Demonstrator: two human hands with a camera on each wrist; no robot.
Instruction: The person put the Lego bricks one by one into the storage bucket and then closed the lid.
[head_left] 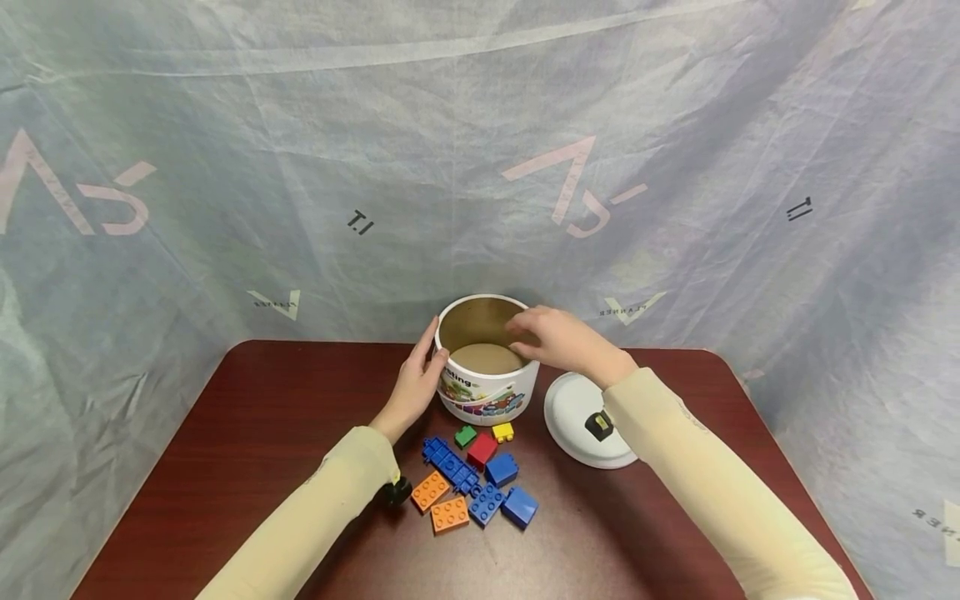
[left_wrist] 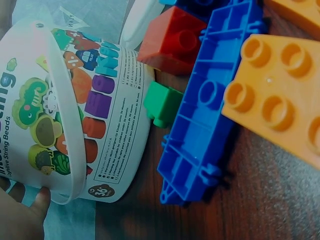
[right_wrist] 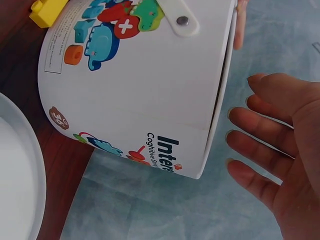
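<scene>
A white round bucket [head_left: 480, 398] with printed toy pictures and a white handle [left_wrist: 70, 110] stands upright at the back of the table, its tan inside showing. My left hand [head_left: 412, 379] rests against its left side, straight fingers along the rim and thumb at the front. Over the right rim is my right hand [head_left: 566, 340], fingers loosely bent and holding nothing. In the right wrist view these fingertips [right_wrist: 235, 137] are apart from the bucket's edge. Before the bucket lie a green brick [head_left: 465, 436], a red brick [head_left: 482, 450] and a yellow brick [head_left: 502, 432].
A round white lid [head_left: 573, 412] lies right of the bucket, partly under my right forearm. Nearer me are a long blue wagon base [head_left: 450, 465], orange bricks [head_left: 450, 515] and several blue bricks [head_left: 519, 507]. A grey printed sheet [head_left: 450, 167] hangs behind the dark red table [head_left: 300, 400].
</scene>
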